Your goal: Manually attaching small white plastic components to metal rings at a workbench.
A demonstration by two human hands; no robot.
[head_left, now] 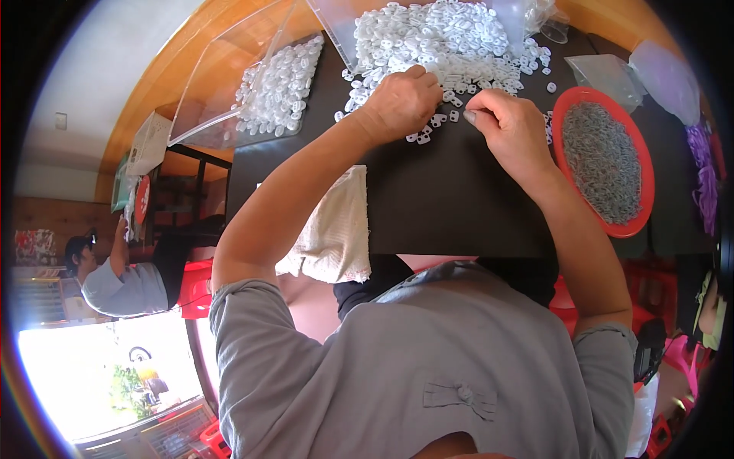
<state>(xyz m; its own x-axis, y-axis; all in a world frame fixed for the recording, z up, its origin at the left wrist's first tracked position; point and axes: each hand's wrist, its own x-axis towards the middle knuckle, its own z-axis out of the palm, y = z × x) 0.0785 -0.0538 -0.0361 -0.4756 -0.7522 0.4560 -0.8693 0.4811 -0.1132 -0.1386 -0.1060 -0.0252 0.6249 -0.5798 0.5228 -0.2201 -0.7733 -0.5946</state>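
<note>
My left hand (404, 103) is at the near edge of a heap of small white plastic pieces (428, 38), its fingers curled and closed. The hand itself hides whatever lies in those fingers. To the right, my right hand (511, 126) makes a pinch of thumb and forefinger. I cannot make out anything between its tips. Several loose white pieces with dark openings (423, 135) lie on the dark table between and below the hands. By my right forearm is a red oval basin (569, 99) full of small thin grey metal-looking parts.
At the far left, a clear plastic box (222, 126) holds rounded white pieces. A cream cloth (336, 229) hangs over the table's (459, 206) near edge. Clear plastic bags (608, 80) and purple string (699, 168) lie at the right. Another person (126, 283) works off to the left.
</note>
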